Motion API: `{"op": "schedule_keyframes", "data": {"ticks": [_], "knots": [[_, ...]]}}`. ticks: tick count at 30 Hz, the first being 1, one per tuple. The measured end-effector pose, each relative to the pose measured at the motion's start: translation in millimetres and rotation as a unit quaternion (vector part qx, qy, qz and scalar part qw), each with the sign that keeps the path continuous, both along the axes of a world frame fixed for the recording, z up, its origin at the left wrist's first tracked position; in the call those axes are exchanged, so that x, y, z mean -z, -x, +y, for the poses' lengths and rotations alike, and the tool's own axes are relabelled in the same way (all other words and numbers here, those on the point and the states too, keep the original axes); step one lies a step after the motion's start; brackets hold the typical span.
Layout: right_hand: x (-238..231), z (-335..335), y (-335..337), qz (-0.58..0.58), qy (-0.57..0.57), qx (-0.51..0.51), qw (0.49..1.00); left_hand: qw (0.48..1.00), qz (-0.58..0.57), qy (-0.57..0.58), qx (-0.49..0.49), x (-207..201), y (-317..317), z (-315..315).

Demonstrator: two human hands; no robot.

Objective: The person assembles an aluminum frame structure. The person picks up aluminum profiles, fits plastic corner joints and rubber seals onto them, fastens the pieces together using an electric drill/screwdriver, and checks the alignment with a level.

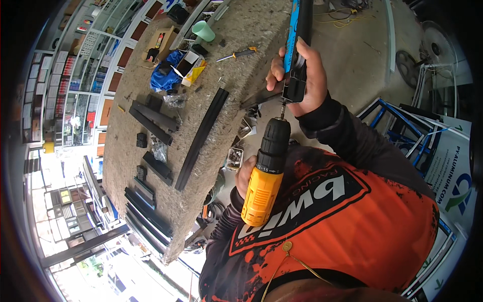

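Far to the left of the yellow drill, black strips lie on the rough tabletop, up beyond them sit a crumpled blue bag and a pale green cup. Nearer the drill, a long black bar slants along the tabletop, likely set there to be within reach. A screwdriver rests up and left of the drill, near the tabletop's edge.

The left hand is at the drill's left side, its visible fingers bent narrow against the body (the handle and trigger are hidden, so I can't tell how the others sit). The drill points upward, its bit at the end of a blue-and-black bar, seemingly touching it; how deep, I can't tell. Just above the drill, the right hand has its fingers curled around this bar near that end, probably to steady it against the push. Well right of the drill stands a fan.
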State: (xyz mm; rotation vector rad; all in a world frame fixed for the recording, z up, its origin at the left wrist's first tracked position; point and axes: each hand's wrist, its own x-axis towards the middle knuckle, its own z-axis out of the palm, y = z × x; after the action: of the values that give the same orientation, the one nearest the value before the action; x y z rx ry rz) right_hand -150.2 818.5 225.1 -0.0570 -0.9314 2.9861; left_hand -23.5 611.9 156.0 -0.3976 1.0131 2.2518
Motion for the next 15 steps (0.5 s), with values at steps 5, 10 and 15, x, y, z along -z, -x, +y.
{"op": "schedule_keyframes", "data": {"ticks": [5,10,15], "knots": [[0.3,1.6,1.2,-0.007,0.009,-0.006,1.000,1.000,-0.005,0.002,0.017,1.4,-0.2,-8.2],[-1.9,3.3,-1.4,0.003,-0.013,-0.011,1.000,0.997,0.038,0.036,0.051,15.3,2.2,-15.7],[0.8,4.4,2.3,0.003,-0.003,-0.010,1.000,0.998,0.022,0.010,0.055,14.5,4.5,-13.4]]}}
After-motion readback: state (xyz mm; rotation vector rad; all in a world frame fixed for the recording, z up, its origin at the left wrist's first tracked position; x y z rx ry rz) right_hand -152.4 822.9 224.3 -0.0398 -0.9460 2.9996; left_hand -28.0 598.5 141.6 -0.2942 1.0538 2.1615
